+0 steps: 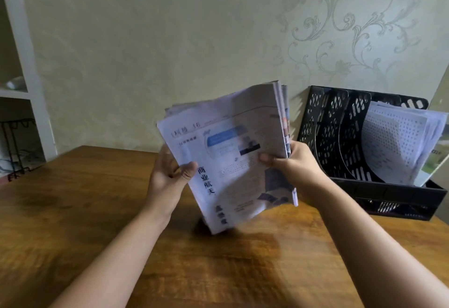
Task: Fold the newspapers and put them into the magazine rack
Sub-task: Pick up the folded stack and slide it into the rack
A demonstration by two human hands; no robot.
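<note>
Wooden table [73, 222], patterned wall [170, 40] — black rack [345, 137] holds papers [398, 142]; your left hand [167, 176] and right hand [294, 162] grip a folded newspaper [233, 157].

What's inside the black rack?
The black rack holds white papers in its rightmost slots; the left slots look empty. Their bottoms are hidden behind the front wall.

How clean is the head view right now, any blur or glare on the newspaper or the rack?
Head view: the folded white newspaper held between left hand and right hand is motion-blurred, small print unreadable; the black perforated plastic magazine rack is sharper; soft glare lies on the brown wooden table; wide-angle bending shows at the edges.
</note>
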